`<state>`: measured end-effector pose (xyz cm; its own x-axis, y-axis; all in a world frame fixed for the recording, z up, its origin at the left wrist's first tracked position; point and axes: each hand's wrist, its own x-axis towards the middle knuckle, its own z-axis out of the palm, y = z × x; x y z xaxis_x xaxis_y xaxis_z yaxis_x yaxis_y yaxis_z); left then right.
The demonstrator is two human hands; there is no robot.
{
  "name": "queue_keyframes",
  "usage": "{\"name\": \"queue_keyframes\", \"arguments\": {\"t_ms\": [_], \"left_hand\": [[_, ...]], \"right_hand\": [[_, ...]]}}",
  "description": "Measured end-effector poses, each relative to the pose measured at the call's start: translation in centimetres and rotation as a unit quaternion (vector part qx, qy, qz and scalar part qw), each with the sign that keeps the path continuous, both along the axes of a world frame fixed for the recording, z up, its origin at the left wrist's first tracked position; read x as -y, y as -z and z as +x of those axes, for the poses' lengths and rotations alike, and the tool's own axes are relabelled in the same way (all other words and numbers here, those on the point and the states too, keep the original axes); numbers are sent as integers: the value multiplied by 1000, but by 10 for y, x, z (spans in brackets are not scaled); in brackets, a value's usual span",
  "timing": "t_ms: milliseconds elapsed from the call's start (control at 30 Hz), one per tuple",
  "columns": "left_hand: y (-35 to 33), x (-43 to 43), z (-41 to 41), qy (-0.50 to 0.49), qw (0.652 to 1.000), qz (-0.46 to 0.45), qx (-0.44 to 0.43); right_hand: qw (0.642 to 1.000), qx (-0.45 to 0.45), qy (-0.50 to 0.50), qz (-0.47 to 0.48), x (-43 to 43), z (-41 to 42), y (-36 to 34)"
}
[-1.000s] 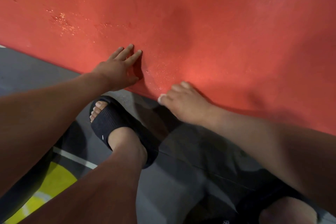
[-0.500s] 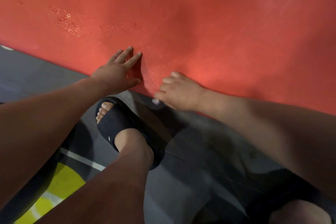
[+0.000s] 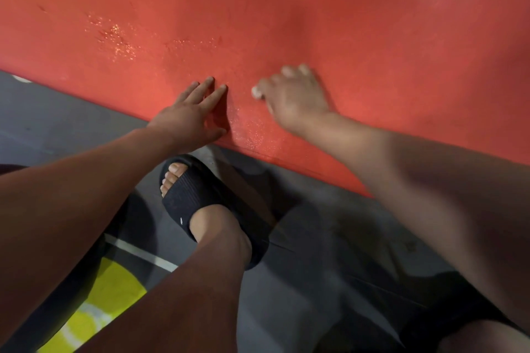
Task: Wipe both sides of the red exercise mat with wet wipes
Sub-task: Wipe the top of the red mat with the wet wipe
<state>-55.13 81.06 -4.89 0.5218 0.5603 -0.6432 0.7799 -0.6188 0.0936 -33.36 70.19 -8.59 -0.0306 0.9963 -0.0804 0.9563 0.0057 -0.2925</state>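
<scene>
- Red exercise mat (image 3: 358, 23): cut off by the top, left and right edges.
- Wet wipe (image 3: 256, 92): mostly hidden under the right hand (image 3: 292, 94); only white scraps show at the fingertips.
- Right hand: motion-blurred, finger outlines soft.
- Yellow floor marking (image 3: 114, 292): partly covered by a leg, cut off at the bottom edge.
- Dark shape (image 3: 447, 304), lower right: shadowed, kind cannot be told.

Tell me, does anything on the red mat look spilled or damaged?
The red mat has wet, shining patches, one upper left and one at its near edge beside the left hand, likely from wiping. A shallow dent lies above the right hand.
</scene>
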Motion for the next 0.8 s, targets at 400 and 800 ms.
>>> {"name": "queue_keyframes", "arguments": {"t_ms": [400,800], "left_hand": [[1,-4,-2,21,1000,1,-5],[-6,-10,-1,27,999,9,26]], "right_hand": [[994,-51,-97,-8,-9,1,5],[985,-65,-161,-23,-5,-17,2]]}}
